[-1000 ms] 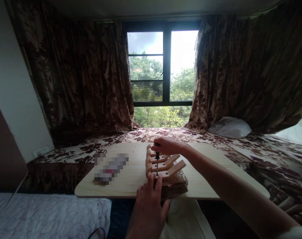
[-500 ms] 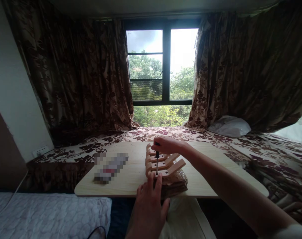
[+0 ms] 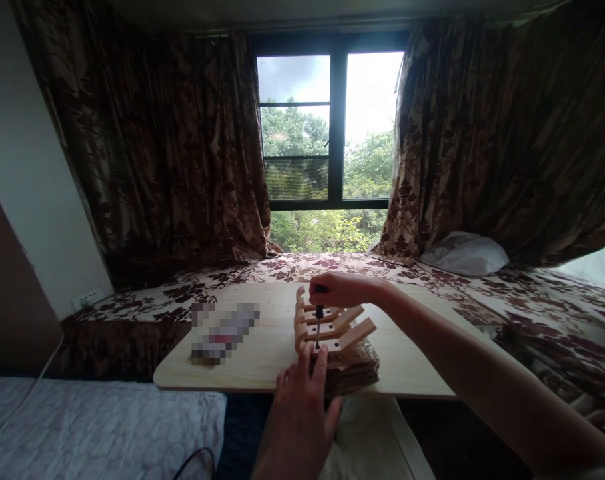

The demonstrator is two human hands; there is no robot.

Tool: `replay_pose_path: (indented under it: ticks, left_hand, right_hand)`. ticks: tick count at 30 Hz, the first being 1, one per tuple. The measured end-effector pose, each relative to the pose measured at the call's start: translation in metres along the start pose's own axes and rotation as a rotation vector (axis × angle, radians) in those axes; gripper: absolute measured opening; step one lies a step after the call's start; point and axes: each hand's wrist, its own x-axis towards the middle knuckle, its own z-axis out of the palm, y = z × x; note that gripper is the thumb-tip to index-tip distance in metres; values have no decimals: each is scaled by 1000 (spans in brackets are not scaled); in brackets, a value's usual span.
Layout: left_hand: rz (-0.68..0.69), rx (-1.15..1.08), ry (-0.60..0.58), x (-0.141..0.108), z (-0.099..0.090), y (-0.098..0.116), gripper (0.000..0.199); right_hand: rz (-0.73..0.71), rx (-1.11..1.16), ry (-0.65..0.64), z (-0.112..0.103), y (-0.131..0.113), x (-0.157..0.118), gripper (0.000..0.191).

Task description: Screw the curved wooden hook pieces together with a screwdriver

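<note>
In the head view my right hand (image 3: pixel 326 289) is wrapped round the dark handle of a screwdriver (image 3: pixel 319 327). The shaft stands upright, its tip at a hole in the nearest of several pale wooden hooks (image 3: pixel 357 336). Each hook has a curved left end, a slanting right arm and dark holes or screw heads. My left hand (image 3: pixel 302 393) presses its fingertips on that nearest hook, one either side of the tip, with the thumb apart. Under the hooks lies a stack of brown cardboard (image 3: pixel 365 367). What joins the hooks is hidden.
The pieces rest on a pale wooden table (image 3: pixel 177 370). A blurred-out object (image 3: pixel 225 337) lies to its left. Beyond are a ledge with flowered cloth (image 3: pixel 282 267), a white plastic bag (image 3: pixel 465 255) and a window (image 3: pixel 336 133). A quilted cover (image 3: pixel 107 427) is at lower left.
The view has shifted slightly, moving the scene a little to the right. My right hand stays on the screwdriver with a slightly different wrist angle; my left hand keeps its place on the hook.
</note>
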Motion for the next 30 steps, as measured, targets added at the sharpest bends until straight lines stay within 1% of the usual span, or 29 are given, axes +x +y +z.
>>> replay_pose_path:
  ticks: [5,7,10,13,17,20,22,26,28,30]
  left_hand:
    - [12,20,39,-2,4,-1,66]
    - [15,32,55,0,6,-2,67]
    - [19,37,106,2,11,-3,65]
    - [20,31,147,4,16,-3,58]
    - [1,22,116,13,21,-2,55]
    - [-48,25,53,35,23,-4,55]
    - [-78,39,8,58,28,-8,55]
    - [-108,89,-58,105,43,-16,49]
    - [-108,117,-71,121,50,-21,44]
    - [-86,138,-79,129,54,-26,47]
  right_hand:
    - [78,1,132,16,5,4,27]
    - [100,3,159,19,9,4,27]
    - [108,14,165,21,14,4,27]
    - [105,23,165,21,17,3,28]
    - [119,33,161,19,21,9,28]
    - [153,32,167,15,32,22,29]
    - [184,24,173,11,41,36,29]
    - [221,8,168,3,60,67,30]
    - [221,3,170,-1,68,78,30]
    - [212,3,181,-3,76,85,29]
